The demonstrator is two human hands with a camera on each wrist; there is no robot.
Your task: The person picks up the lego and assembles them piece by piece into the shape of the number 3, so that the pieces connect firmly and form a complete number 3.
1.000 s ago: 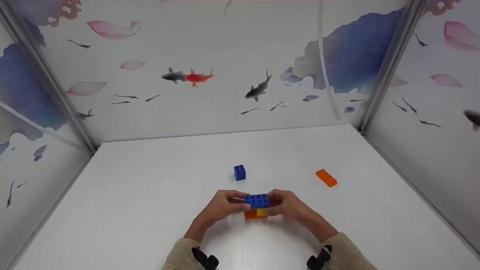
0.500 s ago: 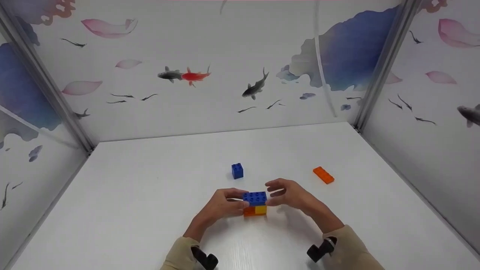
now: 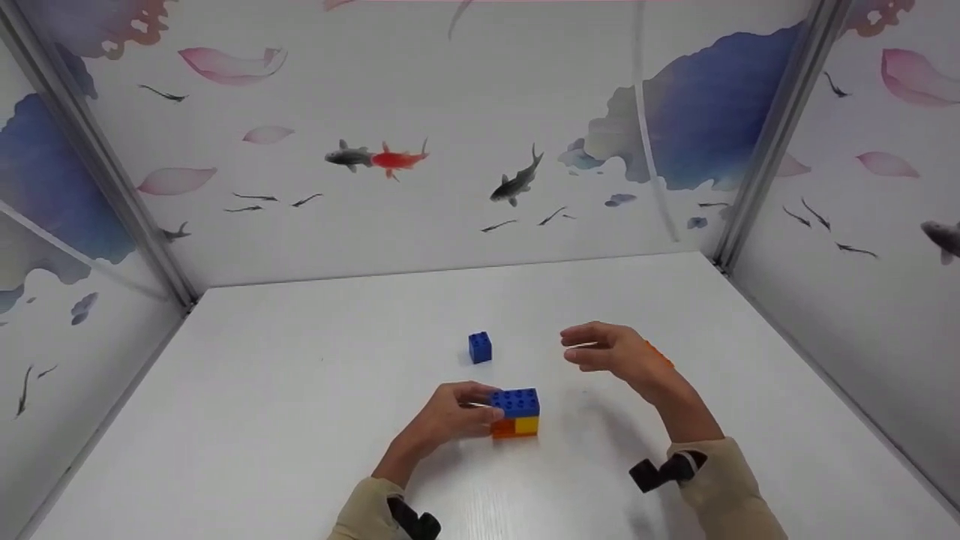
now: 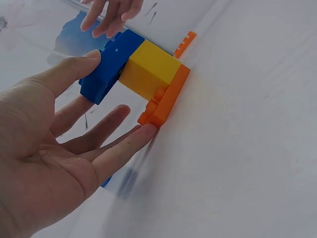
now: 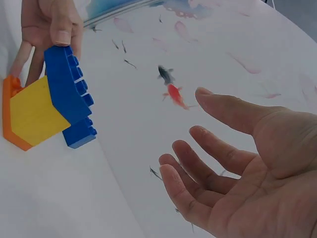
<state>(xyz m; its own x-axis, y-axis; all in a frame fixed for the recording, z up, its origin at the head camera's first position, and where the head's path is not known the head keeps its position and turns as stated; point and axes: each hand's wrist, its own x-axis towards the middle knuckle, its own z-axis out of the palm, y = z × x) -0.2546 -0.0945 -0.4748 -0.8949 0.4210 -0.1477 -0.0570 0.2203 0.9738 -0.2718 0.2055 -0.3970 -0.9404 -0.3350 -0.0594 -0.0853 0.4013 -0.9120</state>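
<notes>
My left hand [image 3: 448,411] grips a small stack of toy building bricks from its left side, thumb at the front and a finger behind the blue top brick [image 3: 517,402]. Under that brick sits a yellow brick [image 4: 151,69], and an orange flat brick [image 4: 171,96] forms the base. One fingertip touches the orange base in the left wrist view. The left wrist view shows a gap beside the yellow brick, under the blue one. My right hand [image 3: 619,350] hovers right of the stack, fingers loosely spread and nothing held.
A smaller blue brick [image 3: 480,348] stands on the white table [image 3: 300,405] behind the stack. Another orange flat brick [image 3: 660,353] lies at the right, mostly hidden by the right hand. Patterned panels [image 3: 450,225] border the table at the back and sides.
My right hand has let go of the brick stack and moved away to the right and back, now covering most of the loose orange brick. The left hand stays on the stack.
</notes>
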